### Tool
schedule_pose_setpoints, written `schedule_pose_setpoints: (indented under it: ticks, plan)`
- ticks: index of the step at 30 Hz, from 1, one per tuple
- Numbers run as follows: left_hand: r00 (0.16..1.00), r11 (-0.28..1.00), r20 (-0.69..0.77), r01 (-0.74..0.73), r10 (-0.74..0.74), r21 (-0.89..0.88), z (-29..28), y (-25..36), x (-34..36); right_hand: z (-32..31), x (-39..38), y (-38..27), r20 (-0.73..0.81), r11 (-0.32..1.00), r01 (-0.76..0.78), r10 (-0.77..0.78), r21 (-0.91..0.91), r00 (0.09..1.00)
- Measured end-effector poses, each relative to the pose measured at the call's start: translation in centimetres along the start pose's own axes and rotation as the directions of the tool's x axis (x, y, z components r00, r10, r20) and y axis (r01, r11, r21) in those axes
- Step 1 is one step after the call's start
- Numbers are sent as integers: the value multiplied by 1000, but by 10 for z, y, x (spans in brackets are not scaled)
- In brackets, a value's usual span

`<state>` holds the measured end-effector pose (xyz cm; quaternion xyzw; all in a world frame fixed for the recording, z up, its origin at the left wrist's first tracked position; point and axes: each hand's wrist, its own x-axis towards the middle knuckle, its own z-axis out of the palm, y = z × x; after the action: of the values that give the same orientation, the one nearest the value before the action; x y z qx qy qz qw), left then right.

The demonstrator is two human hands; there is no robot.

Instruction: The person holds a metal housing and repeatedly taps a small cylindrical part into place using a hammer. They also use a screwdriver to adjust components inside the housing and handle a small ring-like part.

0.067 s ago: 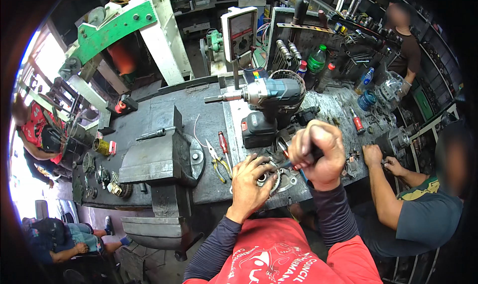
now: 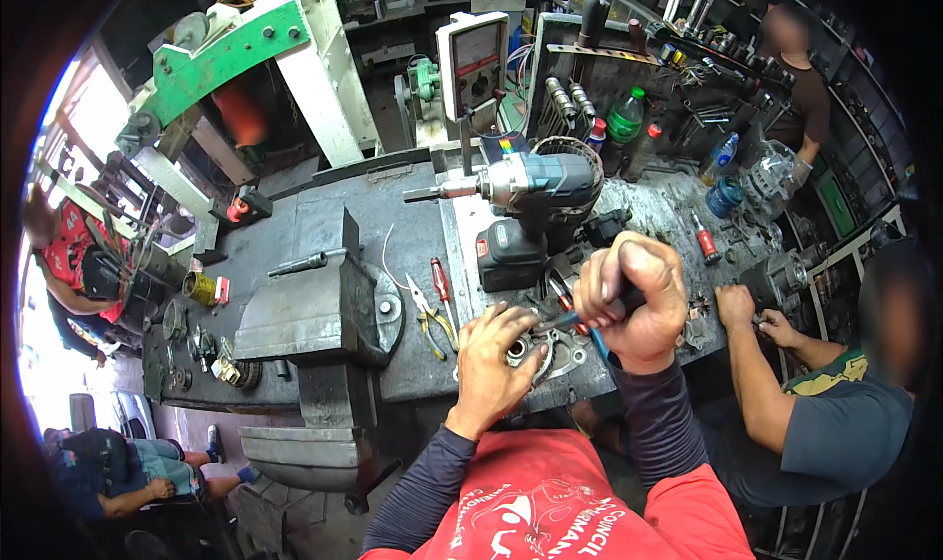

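A round metal housing [image 2: 563, 355] with a ring-shaped centre and mounting ears lies at the bench's front edge. Over its left side sits my left hand [image 2: 494, 365], the thumb by the centre ring and the fingers bent over the far rim, gripping it. My right hand [image 2: 638, 300] is raised above the housing's right side, its fist wrapped round a dark-handled tool with a thin shaft [image 2: 562, 321]. That shaft slants down to the left toward the housing near my left fingertips. Its tip is hard to make out.
Behind my hands stands a cordless impact wrench [image 2: 535, 182] on its battery. Pliers [image 2: 428, 314] and a red screwdriver [image 2: 441, 283] lie to the left, beside a big bench vise [image 2: 295, 314]. At the right a co-worker's hands [image 2: 751, 314] work near another metal unit [image 2: 783, 277].
My right hand has shifted slightly up and to the right with the tool, drawing the shaft a little away from my left fingers. My left hand has stayed on the housing.
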<state>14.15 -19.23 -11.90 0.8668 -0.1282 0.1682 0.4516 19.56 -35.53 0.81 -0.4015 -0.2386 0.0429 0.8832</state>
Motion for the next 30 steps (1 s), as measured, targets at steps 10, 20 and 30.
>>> schedule_pose_setpoints:
  ticks: [10,20,30]
  plan:
    - [987,975,-32,162,-159,152,0,8,-13,-1,9,30,-75,994,-66,59,-86,995]
    - [959,992,256,127,-123,-1,-21,-12,6,1,10,34,-93,975,-101,84,-198,992]
    - [974,997,211,75,-79,26,-20,-14,4,7,10,34,-133,955,-116,82,-275,988]
